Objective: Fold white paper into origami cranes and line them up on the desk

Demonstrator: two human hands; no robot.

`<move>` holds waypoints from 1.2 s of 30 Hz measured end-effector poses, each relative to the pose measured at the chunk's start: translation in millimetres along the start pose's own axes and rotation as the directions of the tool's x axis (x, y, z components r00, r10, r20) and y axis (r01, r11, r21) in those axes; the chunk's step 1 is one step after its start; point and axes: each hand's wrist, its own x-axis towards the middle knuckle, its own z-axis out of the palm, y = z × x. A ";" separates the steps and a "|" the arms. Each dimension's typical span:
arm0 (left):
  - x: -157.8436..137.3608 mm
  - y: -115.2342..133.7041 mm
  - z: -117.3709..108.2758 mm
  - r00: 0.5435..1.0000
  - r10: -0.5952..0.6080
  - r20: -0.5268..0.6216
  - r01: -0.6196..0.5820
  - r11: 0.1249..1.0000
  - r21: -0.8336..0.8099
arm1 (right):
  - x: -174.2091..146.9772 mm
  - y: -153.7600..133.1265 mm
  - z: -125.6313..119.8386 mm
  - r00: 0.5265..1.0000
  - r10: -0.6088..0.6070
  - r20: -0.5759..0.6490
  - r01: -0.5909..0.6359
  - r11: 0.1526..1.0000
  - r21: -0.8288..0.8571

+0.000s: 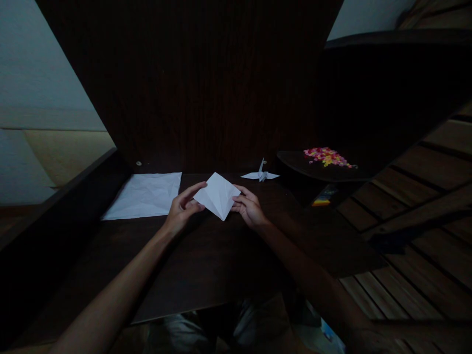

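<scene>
Nearest me, at the bottom edge: my lap in greyish trousers (pixel 184 332), dim, partly under the front edge of the dark worktop (pixel 206 265). Slatted wood (pixel 438 172) runs up the R side, brownish, w/ dark gaps btwn slats.

Both my forearms reach in over the worktop. My L hand (pixel 184 204) is clamped on the L corner of a folded paper (pixel 220 196), index above, thumb below; my R hand (pixel 249 206) grips its R corner, fingertips on the front face. Paper's white, diamond-shaped, w/ crease lines meeting at the bottom corner, approx. mid-view btwn the two hands. Can't tell if that corner touches the worktop.

Beyond my L hand, a white sheet (pixel 147 194) lies flat, slightly wrinkled. Past my R hand, a white paper crane (pixel 262 175) sits near the back, wings out. R of it, a curved shelf (pixel 289 160) carries a heap of small pink, red & yellow pcs (pixel 328 156).

Farthest: dark upright back panel (pixel 202 88), pale wall (pixel 29 59) to its L.
</scene>
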 end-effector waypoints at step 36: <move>1.4 2.9 4.9 0.998 -0.004 -0.067 0.013 0.991 0.135 | -2.5 3.5 0.2 0.998 -0.001 0.062 0.007 0.995 -0.097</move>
